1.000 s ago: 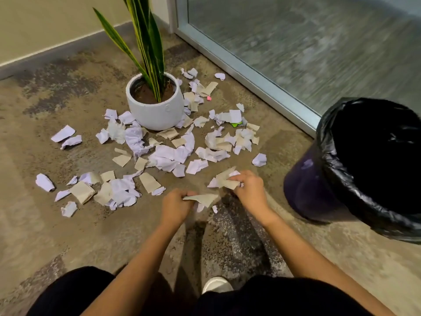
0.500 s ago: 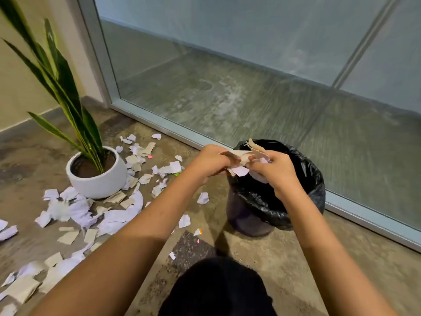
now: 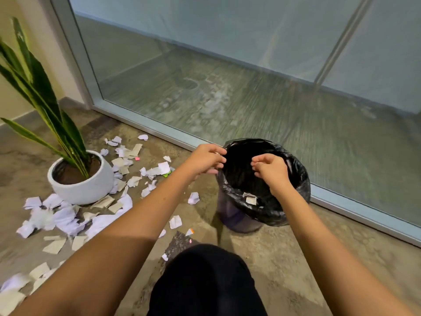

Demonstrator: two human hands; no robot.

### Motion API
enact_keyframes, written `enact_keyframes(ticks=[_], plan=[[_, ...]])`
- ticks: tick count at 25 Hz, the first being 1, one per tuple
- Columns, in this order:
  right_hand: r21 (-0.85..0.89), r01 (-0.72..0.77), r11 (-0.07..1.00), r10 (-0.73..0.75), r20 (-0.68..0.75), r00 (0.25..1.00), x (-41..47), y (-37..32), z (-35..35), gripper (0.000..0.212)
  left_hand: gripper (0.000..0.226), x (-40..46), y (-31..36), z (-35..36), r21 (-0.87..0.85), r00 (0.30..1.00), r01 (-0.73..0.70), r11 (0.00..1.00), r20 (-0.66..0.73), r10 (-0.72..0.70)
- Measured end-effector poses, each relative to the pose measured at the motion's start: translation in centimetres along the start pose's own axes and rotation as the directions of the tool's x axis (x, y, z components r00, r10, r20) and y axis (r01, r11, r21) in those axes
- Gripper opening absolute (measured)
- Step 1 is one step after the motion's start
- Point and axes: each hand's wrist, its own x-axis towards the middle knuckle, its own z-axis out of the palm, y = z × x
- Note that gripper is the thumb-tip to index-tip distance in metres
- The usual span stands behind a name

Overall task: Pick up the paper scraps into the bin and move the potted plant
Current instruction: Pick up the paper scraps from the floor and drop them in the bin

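A round bin [image 3: 293,179] lined with a black bag stands on the floor by the glass wall. My left hand [image 3: 205,159] hovers at its left rim and my right hand [image 3: 271,169] over its mouth; both have loose, spread fingers and hold nothing. A small scrap [image 3: 250,199] lies on the bag's near fold. White and tan paper scraps [image 3: 68,218] litter the floor around the white potted plant [image 3: 84,185] at left, which has tall green leaves. More scraps [image 3: 175,221] lie between the pot and the bin.
A glass wall with a metal frame [image 3: 159,131] runs behind the bin and plant. My dark-clothed knee [image 3: 205,277] fills the lower middle. Bare concrete floor [image 3: 284,254] lies in front of the bin and to its right.
Both hands lifted scraps from the floor to the bin, then opened; the scraps have left my hands. The view swung right from the pile to the bin.
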Motion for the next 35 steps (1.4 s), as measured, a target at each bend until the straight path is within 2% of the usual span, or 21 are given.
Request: enact_keyframes(ticks=[2,4,6,8,10,11,13,15,16,17,18,20,22,24,27,29,30,31,32,34,35], plan=[[0.018,0.194,0.981,-0.194,-0.008,0.981,-1.1,-0.3,2.5,0.028,0.024,-1.2,-2.9,-2.8,-0.045,0.998,0.001,0.999,-0.066,-0.004],[-0.038,0.359,0.933,-0.357,0.050,0.933,-2.4,-0.5,5.9,0.028,0.023,-2.3,-6.9,-6.2,-0.028,0.990,0.043,0.999,-0.131,-0.046],[-0.096,0.476,0.874,-0.460,0.152,0.875,-3.4,0.1,10.1,0.025,0.027,-3.3,-11.9,-10.0,0.103,0.979,0.110,0.989,-0.184,-0.090],[-0.145,0.528,0.837,-0.465,0.323,0.824,-4.1,2.0,14.1,0.022,0.033,-3.8,-17.5,-13.5,0.337,0.966,0.190,0.922,-0.231,-0.115],[-0.265,0.512,0.817,-0.321,0.527,0.787,-4.5,5.3,17.8,0.026,0.041,-4.6,-23.4,-16.1,0.512,0.927,0.321,0.797,-0.343,-0.153],[-0.350,0.488,0.799,-0.196,0.617,0.762,-4.7,7.3,19.4,0.038,0.047,-5.2,-26.3,-17.0,0.568,0.898,0.397,0.721,-0.404,-0.175],[-0.537,0.437,0.722,0.113,0.714,0.691,-5.4,11.6,21.9,0.080,0.068,-6.6,-31.4,-18.3,0.636,0.836,0.541,0.550,-0.477,-0.271],[-0.714,0.420,0.561,0.341,0.661,0.669,-6.4,15.6,24.0,0.110,0.097,-7.8,-35.7,-19.1,0.573,0.741,0.671,0.470,-0.537,-0.403],[-0.770,0.374,0.517,0.406,0.605,0.685,-7.0,17.1,24.8,0.117,0.108,-8.2,-37.3,-19.2,0.515,0.699,0.714,0.474,-0.558,-0.448],[-0.796,0.306,0.522,0.441,0.559,0.702,-7.6,18.3,25.5,0.121,0.112,-8.5,-38.5,-19.1,0.464,0.680,0.731,0.500,-0.557,-0.477],[-0.789,0.242,0.565,0.444,0.538,0.716,-8.4,19.2,26.2,0.122,0.111,-8.6,-39.5,-18.8,0.428,0.679,0.730,0.533,-0.541,-0.495],[-0.709,0.222,0.669,0.359,0.570,0.739,-9.6,20.6,27.7,0.113,0.100,-8.6,-40.7,-17.4,0.430,0.711,0.698,0.572,-0.512,-0.482],[-0.609,0.277,0.744,0.249,0.637,0.730,-10.3,21.0,29.2,0.090,0.086,-8.0,-40.7,-15.8,0.464,0.753,0.647,0.604,-0.510,-0.415],[-0.490,0.359,0.794,0.128,0.714,0.689,-10.2,20.4,30.9,0.061,0.074,-7.0,-39.7,-14.5,0.456,0.793,0.584,0.672,-0.499,-0.350],[-0.295,0.549,0.782,-0.186,0.730,0.657,-8.8,18.2,33.3,0.033,0.069,-6.2,-37.8,-14.2,0.467,0.840,0.454,0.759,-0.508,-0.190],[-0.244,0.633,0.735,-0.382,0.623,0.683,-6.6,16.6,34.7,0.026,0.064,-6.5,-37.1,-15.7,0.466,0.790,0.406,0.786,-0.612,-0.045],[-0.266,0.661,0.701,-0.440,0.568,0.695,-5.3,15.9,35.5,0.029,0.063,-6.6,-37.1,-16.7,0.481,0.758,0.403,0.779,-0.653,0.011],[-0.320,0.674,0.666,-0.453,0.544,0.706,-4.0,15.4,36.3,0.042,0.068,-6.6,-37.3,-18.0,0.514,0.749,0.412,0.753,-0.661,0.041],[-0.389,0.670,0.632,-0.404,0.572,0.714,-2.7,14.9,36.9,0.062,0.078,-6.3,-37.3,-19.3,0.559,0.775,0.425,0.712,-0.631,0.033],[-0.487,0.626,0.610,-0.149,0.705,0.694,-0.9,14.3,38.4,0.097,0.101,-4.8,-37.3,-21.5,0.655,0.876,0.422,0.627,-0.473,-0.095],[-0.511,0.620,0.595,-0.024,0.760,0.650,-0.6,14.5,39.0,0.106,0.109,-3.8,-37.4,-22.1,0.691,0.911,0.399,0.603,-0.372,-0.177]])
